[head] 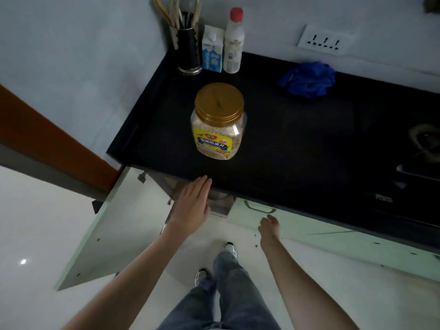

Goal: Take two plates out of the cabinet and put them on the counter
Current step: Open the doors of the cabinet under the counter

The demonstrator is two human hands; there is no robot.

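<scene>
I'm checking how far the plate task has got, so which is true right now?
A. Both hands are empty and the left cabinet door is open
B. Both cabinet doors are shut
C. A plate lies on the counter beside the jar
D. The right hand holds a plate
A: the left hand and right hand are open and empty, and the cabinet door stands swung open below the counter.

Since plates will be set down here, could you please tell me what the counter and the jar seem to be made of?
The counter looks like dark polished stone or laminate, with a faint sheen. The jar appears to be clear plastic, its contents showing through, with a ridged gold lid, likely plastic too.
</scene>
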